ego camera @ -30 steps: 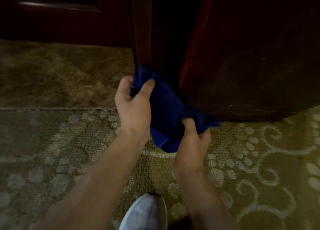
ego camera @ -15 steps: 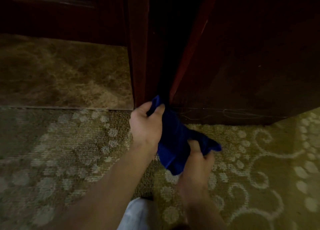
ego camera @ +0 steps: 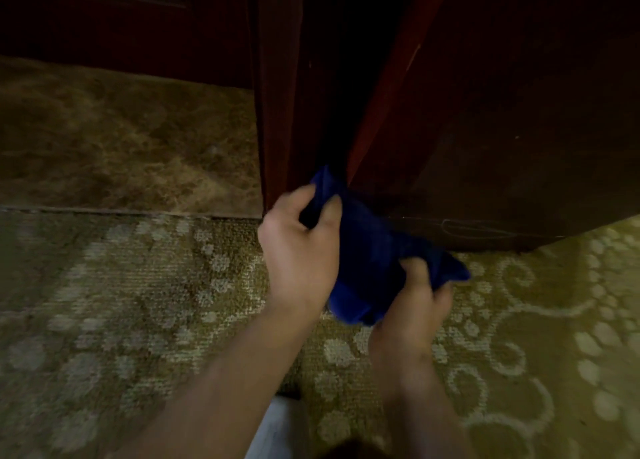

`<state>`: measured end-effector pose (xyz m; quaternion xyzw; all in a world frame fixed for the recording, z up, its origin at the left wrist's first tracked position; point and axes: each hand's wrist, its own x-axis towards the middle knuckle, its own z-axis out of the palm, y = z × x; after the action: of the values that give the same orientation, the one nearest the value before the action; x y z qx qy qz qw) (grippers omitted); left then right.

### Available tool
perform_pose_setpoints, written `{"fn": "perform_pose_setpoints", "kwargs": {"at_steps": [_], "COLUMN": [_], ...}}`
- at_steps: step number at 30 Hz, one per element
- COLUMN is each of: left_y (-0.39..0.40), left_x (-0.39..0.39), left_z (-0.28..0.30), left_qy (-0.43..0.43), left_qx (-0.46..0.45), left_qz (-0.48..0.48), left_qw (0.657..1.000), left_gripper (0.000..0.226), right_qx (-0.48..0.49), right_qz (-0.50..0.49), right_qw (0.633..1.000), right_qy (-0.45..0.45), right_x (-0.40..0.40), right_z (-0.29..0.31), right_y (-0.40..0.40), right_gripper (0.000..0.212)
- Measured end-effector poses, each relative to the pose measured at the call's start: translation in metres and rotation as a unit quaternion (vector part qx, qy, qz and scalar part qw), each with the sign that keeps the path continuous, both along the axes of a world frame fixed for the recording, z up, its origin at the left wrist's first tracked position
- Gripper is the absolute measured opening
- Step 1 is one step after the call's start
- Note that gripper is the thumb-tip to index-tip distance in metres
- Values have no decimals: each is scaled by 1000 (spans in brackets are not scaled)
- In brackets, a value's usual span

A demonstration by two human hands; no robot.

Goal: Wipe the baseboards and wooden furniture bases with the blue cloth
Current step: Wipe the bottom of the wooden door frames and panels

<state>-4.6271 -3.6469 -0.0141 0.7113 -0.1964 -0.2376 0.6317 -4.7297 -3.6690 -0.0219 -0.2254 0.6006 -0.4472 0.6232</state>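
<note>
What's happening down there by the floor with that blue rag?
A person is wiping dark wooden furniture down near the floor. Both hands grip a blue cloth: the left hand pinches its upper end against the wood's lower corner, and the right hand holds the lower end just above the patterned carpet.

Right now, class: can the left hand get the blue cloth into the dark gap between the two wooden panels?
Probably yes. The left hand already grips the blue cloth at the foot of the gap, and nothing visibly blocks it.
</note>
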Motion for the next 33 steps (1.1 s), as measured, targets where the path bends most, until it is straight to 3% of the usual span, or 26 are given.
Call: {"fn": "perform_pose_setpoints", "kwargs": {"at_steps": [2, 5, 7, 10, 13, 17, 19, 21, 24, 26, 29, 33], "left_y": [0, -3, 0, 12, 15, -7, -13, -12, -9, -11, -14, -17], "left_x": [-1, -4, -8, -13, -14, -10, -14, -21, -32, -35, -30, -26], "left_z": [15, 1, -24, -57, -61, -36, -21, -8, 9, -4, -41, -64], "left_qy": [-32, -25, 35, 194, 334, 404, 408, 386, 338, 312, 328, 358], "left_qx": [-46, -20, 64, 213, 219, 164, 138, 73, -42, -15, 114, 182], "left_qz": [1, -6, -10, -44, -29, 12, 22, 17, 7, 3, 22, 46], "left_qw": [998, 999, 997, 957, 916, 900, 902, 919, 940, 950, 937, 915], "left_gripper": [22, 28, 24, 33, 48, 31, 20, 12, 12, 13, 9, 11], "right_qx": [-51, -1, 67, 133, 139, 128, 124, 88, -29, -69, 22, 104], "right_qz": [6, 44, 60, 74, 90, 110, 113, 91, 39, 18, 54, 133], "right_qw": [998, 998, 996, 987, 984, 984, 983, 990, 999, 997, 997, 975], "right_qy": [-24, -35, -5, 51, 57, 53, 70, 67, -11, -7, 51, 143], "right_x": [-4, -9, -13, -28, -33, -15, -11, -15, -16, -11, -5, -8], "right_z": [10, -1, -14, -31, -31, -14, 1, 14, 32, 27, -4, -21], "right_y": [-8, -13, -11, -8, -13, -49, -62, -63, -52, -51, -45, -57], "right_gripper": [35, 32, 36, 30, 28, 50, 51, 35, 32, 43, 50, 27]}}
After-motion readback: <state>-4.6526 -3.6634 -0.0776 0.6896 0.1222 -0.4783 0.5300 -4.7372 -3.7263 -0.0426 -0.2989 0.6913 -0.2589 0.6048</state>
